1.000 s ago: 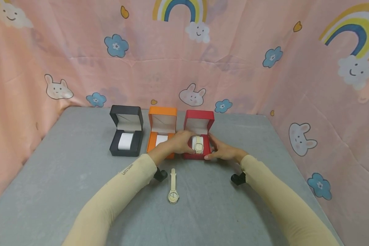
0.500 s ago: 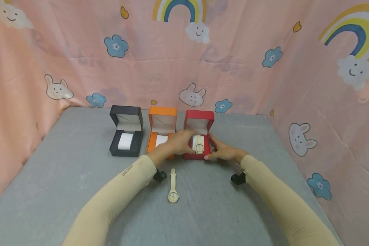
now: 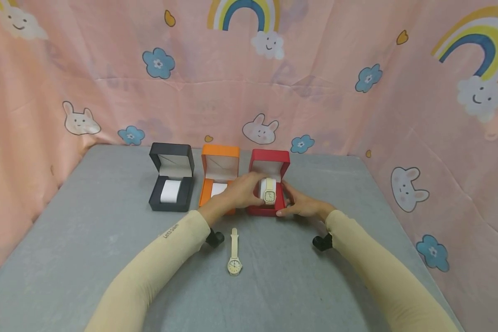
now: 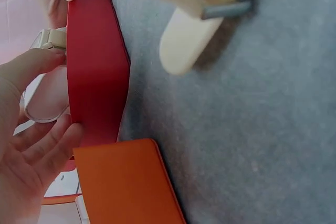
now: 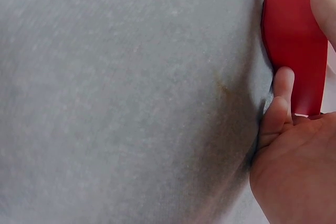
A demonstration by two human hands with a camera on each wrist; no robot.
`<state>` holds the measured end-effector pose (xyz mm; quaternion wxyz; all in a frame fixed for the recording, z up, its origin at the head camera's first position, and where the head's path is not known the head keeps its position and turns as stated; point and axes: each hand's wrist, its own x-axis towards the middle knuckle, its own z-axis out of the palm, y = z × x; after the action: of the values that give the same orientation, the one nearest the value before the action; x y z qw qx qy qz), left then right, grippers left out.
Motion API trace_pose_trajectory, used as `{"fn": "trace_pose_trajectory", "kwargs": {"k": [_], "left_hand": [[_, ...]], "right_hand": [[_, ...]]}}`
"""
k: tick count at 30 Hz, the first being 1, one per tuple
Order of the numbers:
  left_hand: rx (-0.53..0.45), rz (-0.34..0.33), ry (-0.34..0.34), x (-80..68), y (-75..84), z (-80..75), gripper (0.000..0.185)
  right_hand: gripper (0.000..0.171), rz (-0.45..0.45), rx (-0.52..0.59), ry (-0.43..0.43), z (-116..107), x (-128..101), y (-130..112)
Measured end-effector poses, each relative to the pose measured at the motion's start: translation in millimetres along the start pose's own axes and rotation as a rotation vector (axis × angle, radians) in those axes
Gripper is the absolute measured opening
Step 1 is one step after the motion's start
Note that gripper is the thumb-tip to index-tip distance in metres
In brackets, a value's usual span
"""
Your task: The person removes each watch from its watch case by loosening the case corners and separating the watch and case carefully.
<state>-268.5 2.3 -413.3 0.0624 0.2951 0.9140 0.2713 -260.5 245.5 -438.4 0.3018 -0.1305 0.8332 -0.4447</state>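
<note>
In the head view my left hand (image 3: 246, 191) grips a white watch cushion (image 3: 263, 186) at the red watch box (image 3: 269, 155), whose lid stands up. A cream wristwatch with a squarish face (image 3: 269, 197) is wrapped round that cushion. The left wrist view shows the thumb on the near side of the cushion (image 4: 50, 93) and the other fingers round its end, the cushion standing above the box wall. My right hand (image 3: 302, 204) holds the red box by its right side, thumb at the front corner; its fingers lie along the red wall (image 5: 296, 40) in the right wrist view.
An orange watch box (image 3: 220, 151), partly behind the left hand, and a black watch box (image 3: 171, 149) stand to the left, lids up, each with a white cushion. A second cream watch (image 3: 234, 266) lies flat on the grey table (image 3: 108, 240). A pink patterned curtain (image 3: 323, 92) hangs behind.
The cushion with its watch has risen slightly in the red box under my left hand. My right hand stays on the box, and the other boxes and loose watch are unmoved.
</note>
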Motion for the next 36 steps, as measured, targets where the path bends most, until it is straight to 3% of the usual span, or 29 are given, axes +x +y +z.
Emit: {"fn": "trace_pose_trajectory", "kwargs": {"k": [9,15,36], "left_hand": [[0.002,0.014,0.072,0.9,-4.6,0.2,0.074],[-0.056,0.040,0.103,1.5,-3.5,-2.1,0.075],[-0.271,0.036,0.090,-6.1,-3.9,-8.5,0.075]], "right_hand": [[0.116,-0.017,-0.008,-0.013,-0.2,-0.8,-0.6],[0.116,-0.027,0.001,-0.015,-1.9,-1.4,1.4],[0.107,0.008,0.043,0.009,-4.7,-5.1,4.4]]}}
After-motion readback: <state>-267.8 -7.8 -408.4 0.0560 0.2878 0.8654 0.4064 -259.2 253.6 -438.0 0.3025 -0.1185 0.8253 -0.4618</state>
